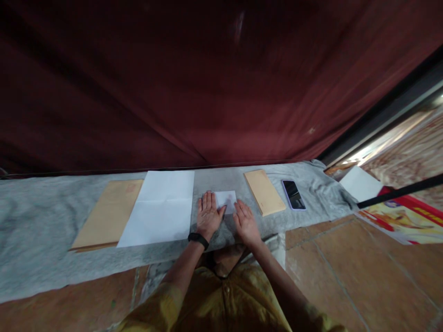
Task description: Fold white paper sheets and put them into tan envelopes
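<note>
A dark red curtain [221, 92] fills the upper frame behind a gray cloth [34, 221], where a small white paper [226, 197] lies at center. The left hand [207, 221] rests flat across its left side; the right hand [247, 223], fingers loosely bent, meets its right edge, any pinch unclear.

No wording legible anywhere. Red-and-yellow printed panel [403, 220], far right: yellow lettering [434, 210] on red band, slanted, blurred, running to frame edge; small blue-violet emblem [392, 203] near its top, any text too small. Large kraft envelope [107, 214], left: faint reddish stamp-like print [132, 187], upper right corner, unreadable. Narrower kraft envelope [266, 191]: tiny reddish mark [262, 204], lower end, likewise unreadable.
</note>
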Available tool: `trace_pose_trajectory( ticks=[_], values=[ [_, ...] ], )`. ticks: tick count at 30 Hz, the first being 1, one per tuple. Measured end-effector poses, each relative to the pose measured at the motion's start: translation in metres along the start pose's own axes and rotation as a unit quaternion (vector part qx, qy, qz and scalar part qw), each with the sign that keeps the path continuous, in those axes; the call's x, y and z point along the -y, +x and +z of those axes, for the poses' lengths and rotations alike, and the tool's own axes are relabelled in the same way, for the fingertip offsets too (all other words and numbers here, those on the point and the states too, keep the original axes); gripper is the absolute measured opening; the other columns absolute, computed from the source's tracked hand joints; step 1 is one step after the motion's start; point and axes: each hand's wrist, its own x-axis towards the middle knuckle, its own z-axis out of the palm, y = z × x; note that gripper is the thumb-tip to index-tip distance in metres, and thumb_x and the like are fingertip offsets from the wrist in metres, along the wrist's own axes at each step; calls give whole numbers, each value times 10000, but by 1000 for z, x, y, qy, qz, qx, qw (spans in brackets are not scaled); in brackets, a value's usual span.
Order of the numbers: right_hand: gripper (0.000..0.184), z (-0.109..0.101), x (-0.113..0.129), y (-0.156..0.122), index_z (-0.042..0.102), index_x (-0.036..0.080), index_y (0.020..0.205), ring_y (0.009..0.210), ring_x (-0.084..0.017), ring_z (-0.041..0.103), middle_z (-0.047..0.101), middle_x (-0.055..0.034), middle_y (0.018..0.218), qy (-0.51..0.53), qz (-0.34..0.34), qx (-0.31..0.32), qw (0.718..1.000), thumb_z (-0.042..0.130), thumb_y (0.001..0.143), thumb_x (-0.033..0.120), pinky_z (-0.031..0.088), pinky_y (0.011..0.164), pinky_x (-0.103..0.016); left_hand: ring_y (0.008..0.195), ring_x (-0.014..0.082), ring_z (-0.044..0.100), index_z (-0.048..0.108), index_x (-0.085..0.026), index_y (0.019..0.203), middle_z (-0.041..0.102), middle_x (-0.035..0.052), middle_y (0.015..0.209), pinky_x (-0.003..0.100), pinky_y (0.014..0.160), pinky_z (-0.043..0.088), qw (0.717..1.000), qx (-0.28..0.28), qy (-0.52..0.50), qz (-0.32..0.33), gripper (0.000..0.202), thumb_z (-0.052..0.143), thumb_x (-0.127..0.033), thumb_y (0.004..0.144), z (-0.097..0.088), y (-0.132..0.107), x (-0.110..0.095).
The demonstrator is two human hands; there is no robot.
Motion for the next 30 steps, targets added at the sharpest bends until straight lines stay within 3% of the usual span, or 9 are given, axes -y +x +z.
trace_pose_trajectory(
  ticks=[7,17,30],
  values=[
    [485,22,19,44,515,128,1465,1465,-227,391,462,-104,1557,23,-12,43,999,328,1069,338,308,1214,-420,1531,316,241,371,-46,1530,311,201,1624,526,1248,190,1000,13,18,9,629,407,-339,974,-1,-3,5],
    [509,35,19,37,433,210,1530,1489,-306,334,315,-152,1632,-55,19,23,998,422,1048,372,259,1197,-506,1519,292,282,339,-12,1530,336,214,1610,477,1237,267,999,-17,13,-26,645,367,-374,997,-9,-35,10],
    [534,38,18,37,383,214,1558,1505,-303,299,298,-152,1638,-58,20,22,998,408,1051,380,242,1200,-514,1507,332,304,365,21,1508,371,258,1580,514,1214,311,1000,-3,13,-22,684,356,-443,1006,-27,-83,12]
  ],
)
